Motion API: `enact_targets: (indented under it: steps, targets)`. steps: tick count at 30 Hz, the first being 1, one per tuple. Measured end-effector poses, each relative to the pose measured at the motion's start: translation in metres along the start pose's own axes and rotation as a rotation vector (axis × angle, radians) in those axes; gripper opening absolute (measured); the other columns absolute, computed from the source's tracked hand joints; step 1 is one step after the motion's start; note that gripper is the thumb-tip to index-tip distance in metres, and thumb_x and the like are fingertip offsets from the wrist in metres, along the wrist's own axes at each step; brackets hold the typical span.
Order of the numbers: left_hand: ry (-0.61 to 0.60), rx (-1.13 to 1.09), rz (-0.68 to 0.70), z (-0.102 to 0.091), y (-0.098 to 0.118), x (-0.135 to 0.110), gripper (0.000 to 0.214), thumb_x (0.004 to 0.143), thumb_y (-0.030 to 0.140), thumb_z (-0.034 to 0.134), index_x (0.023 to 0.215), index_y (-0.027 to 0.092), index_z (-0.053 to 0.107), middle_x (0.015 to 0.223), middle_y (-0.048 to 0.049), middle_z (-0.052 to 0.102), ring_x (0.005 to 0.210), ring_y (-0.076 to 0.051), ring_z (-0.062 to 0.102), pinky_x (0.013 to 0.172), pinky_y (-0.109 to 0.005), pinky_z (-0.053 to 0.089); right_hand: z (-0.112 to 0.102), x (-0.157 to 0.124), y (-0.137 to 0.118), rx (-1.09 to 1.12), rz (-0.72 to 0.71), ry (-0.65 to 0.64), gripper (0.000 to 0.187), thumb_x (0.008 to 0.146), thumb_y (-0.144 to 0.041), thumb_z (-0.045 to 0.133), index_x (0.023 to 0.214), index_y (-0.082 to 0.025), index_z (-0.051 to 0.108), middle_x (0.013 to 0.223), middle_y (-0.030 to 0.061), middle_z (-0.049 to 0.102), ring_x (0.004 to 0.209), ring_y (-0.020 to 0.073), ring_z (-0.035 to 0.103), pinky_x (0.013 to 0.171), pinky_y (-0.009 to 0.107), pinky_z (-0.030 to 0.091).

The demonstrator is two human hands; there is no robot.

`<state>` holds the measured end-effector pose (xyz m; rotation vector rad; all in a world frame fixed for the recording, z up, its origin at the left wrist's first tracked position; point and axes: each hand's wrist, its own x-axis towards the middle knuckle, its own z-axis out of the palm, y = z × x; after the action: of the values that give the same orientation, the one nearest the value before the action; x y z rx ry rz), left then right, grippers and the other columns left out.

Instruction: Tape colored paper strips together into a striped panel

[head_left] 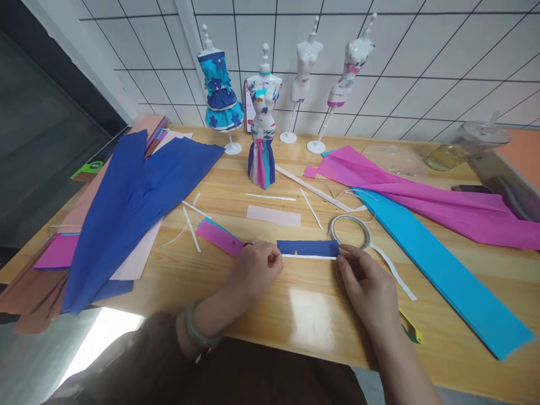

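left hand (pixel 258 267): curled at left end of blue strip (pixel 307 248), grip unclear | right hand (pixel 371 287): grip pinching right end | worktop (pixel 261 320): tape roll (pixel 333 229) near right hand

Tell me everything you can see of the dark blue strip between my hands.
The dark blue strip is a narrow rectangle, apparently paper, with a white band along its near edge and a small pale mark. It runs sideways over the wooden table. The right hand pinches its right end; whether the left hand touches the other is unclear.
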<state>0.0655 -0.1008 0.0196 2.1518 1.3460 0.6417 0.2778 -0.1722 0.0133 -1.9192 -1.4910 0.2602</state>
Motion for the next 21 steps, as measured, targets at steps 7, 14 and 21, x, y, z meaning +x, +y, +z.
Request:
enact_targets:
  steps: [7, 14, 21]
  targets:
    - [-0.04, 0.018, -0.072, -0.0017, 0.0012, 0.0053, 0.011, 0.071, 0.013, 0.051, 0.064, 0.018, 0.057, 0.062, -0.0003, 0.059, 0.064, -0.015, 0.053, 0.066, -0.028, 0.04, 0.0052, 0.0038, 0.0056, -0.148, -0.046, -0.037, 0.03, 0.085, -0.034, 0.046, 0.109, -0.021, 0.058, 0.095, 0.0056, 0.068, 0.078, 0.0203, 0.064, 0.065, 0.033, 0.05]
    - [-0.059, -0.004, -0.085, 0.0, -0.0009, 0.0046, 0.011, 0.072, 0.015, 0.052, 0.065, 0.019, 0.058, 0.062, 0.0011, 0.057, 0.063, -0.014, 0.051, 0.061, -0.026, 0.038, 0.005, 0.0041, 0.0002, -0.197, -0.054, -0.026, 0.028, 0.086, -0.032, 0.043, 0.108, -0.021, 0.057, 0.097, 0.0062, 0.068, 0.082, 0.0209, 0.064, 0.069, 0.033, 0.05]
    - [-0.071, -0.018, -0.122, -0.0013, 0.0006, 0.0053, 0.011, 0.073, 0.018, 0.053, 0.064, 0.019, 0.059, 0.062, 0.0017, 0.058, 0.062, -0.013, 0.051, 0.062, -0.027, 0.038, 0.0058, 0.0036, -0.0017, -0.203, -0.056, 0.004, 0.029, 0.087, -0.032, 0.042, 0.108, -0.022, 0.058, 0.096, 0.0065, 0.068, 0.08, 0.0209, 0.064, 0.067, 0.032, 0.049]
